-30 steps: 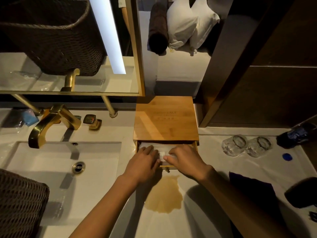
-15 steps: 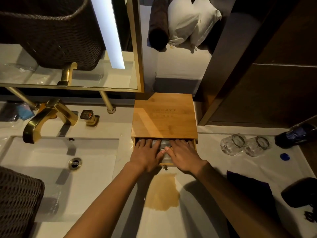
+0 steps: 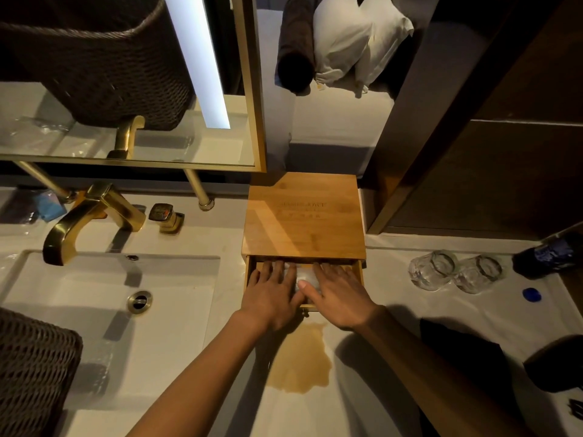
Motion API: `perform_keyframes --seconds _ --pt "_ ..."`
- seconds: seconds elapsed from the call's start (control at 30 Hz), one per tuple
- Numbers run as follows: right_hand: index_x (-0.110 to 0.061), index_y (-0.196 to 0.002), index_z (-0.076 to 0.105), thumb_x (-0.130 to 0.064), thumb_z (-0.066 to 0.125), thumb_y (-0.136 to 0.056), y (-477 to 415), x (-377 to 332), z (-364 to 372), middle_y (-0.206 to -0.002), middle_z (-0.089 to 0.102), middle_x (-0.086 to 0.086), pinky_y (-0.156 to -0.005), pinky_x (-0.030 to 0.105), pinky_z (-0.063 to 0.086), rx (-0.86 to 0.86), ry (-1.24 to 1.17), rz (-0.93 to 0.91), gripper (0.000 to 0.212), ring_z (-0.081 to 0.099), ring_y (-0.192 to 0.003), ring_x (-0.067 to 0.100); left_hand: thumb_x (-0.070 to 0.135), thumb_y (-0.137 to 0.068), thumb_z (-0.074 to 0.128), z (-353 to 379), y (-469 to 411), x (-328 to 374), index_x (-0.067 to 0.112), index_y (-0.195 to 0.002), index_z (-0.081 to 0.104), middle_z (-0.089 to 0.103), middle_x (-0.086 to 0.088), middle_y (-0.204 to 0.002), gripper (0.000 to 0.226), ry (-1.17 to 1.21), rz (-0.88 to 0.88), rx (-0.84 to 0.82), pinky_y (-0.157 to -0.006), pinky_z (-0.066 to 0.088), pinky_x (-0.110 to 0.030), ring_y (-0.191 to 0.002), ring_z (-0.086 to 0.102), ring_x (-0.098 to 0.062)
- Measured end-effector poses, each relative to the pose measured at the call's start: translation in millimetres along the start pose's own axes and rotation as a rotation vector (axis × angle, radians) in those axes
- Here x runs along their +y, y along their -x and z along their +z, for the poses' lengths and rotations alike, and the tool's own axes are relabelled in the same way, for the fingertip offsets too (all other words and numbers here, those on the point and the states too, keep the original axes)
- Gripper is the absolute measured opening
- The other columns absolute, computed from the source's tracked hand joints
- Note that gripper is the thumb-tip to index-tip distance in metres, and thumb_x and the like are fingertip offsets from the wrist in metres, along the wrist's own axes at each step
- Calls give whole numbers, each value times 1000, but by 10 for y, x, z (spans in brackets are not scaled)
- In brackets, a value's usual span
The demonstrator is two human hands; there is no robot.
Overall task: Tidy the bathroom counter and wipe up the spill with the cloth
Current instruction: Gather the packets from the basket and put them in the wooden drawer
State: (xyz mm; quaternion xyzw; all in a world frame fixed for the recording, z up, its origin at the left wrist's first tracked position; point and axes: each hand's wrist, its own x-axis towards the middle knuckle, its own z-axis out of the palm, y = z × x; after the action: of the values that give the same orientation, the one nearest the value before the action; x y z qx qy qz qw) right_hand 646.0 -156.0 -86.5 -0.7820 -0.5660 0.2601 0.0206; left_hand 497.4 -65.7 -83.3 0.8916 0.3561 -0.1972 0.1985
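A bamboo box (image 3: 303,222) stands on the white counter (image 3: 220,326), its drawer (image 3: 358,272) pulled partly out. My left hand (image 3: 271,294) and my right hand (image 3: 339,298) lie flat, fingers spread, on white packets (image 3: 304,277) inside the drawer. Just in front of the drawer spreads a brown spill (image 3: 299,361). A dark cloth (image 3: 457,351) lies on the counter to the right, partly behind my right forearm.
A sink (image 3: 110,294) with a gold faucet (image 3: 91,216) is at the left, a wicker basket (image 3: 31,370) at its near corner. Two glasses (image 3: 454,271), a dark bottle (image 3: 552,253), a blue cap (image 3: 531,294) and a dark object (image 3: 558,364) are at the right.
Both hands have slid forward into the drawer and flattened on the packets. The drawer shows less of its length than a second ago.
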Motion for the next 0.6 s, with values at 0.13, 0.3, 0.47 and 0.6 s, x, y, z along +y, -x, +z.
perform_keyframes --seconds 0.13,0.3,0.47,0.6 --pt "-25 -136 48 -64 13 -98 -92 -14 -13 -135 58 5 -111 44 35 106 105 2 64 51 -126 25 53 -101 27 -39 -99 -10 23 -152 26 36 -12 -155 59 -75 10 152 -119 27 -48 -142 33 -36" --pt "-24 -146 37 -66 15 -98 -118 25 80 -144 49 6 -116 46 29 99 89 -13 67 43 -135 26 53 -101 26 18 -139 -64 24 -154 23 36 -10 -156 61 -45 28 146 -122 19 -51 -145 29 -35" --pt "-20 -148 39 -64 22 -98 0 64 75 -147 50 3 -120 42 27 152 76 -76 68 43 -138 22 51 -102 23 -39 10 -111 20 -157 24 35 -8 -159 63 -45 86 193 -123 22 -46 -148 27 -31" --pt "-10 -120 71 -35 57 -96 426 74 187 -118 72 5 -91 26 56 584 -174 -178 37 68 -107 14 42 -101 44 -155 278 -205 19 -137 58 62 -1 -137 45 140 214 468 -97 51 -34 -123 59 -21"
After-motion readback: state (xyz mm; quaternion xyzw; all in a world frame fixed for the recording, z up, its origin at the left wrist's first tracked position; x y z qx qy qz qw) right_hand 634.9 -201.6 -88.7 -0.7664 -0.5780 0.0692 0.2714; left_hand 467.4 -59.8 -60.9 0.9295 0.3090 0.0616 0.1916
